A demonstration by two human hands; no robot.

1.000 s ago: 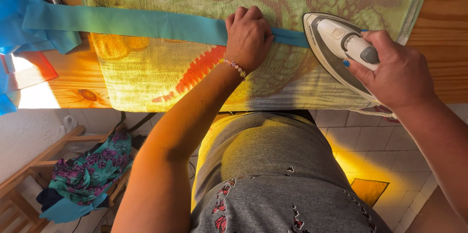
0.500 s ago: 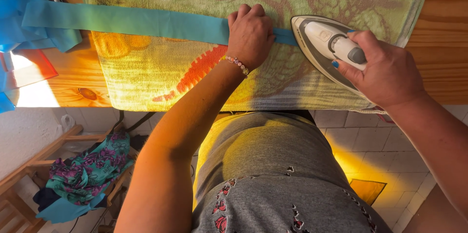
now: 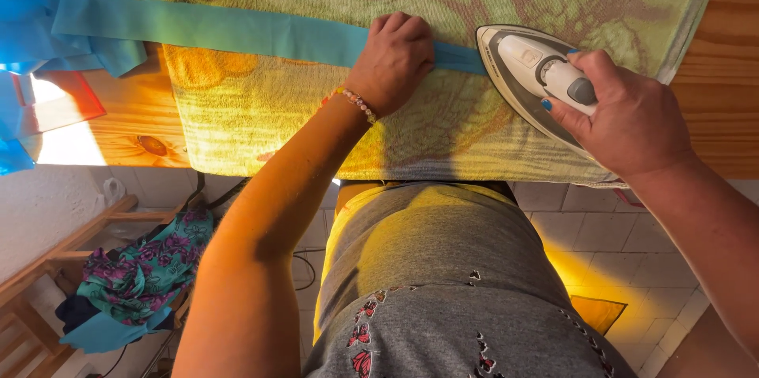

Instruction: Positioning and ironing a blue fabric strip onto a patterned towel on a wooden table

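The wooden table (image 3: 735,22) is covered along its near edge by a green towel (image 3: 261,109). A teal fabric strip (image 3: 237,30) is laid across it, pinned flat under the left hand (image 3: 395,58). The iron (image 3: 526,77), gripped by the right hand (image 3: 624,113), has been slid leftward along the strip, so less is left unpressed.

Single head camera, looking steeply down, close above wooden table (image 3: 126,121) edge
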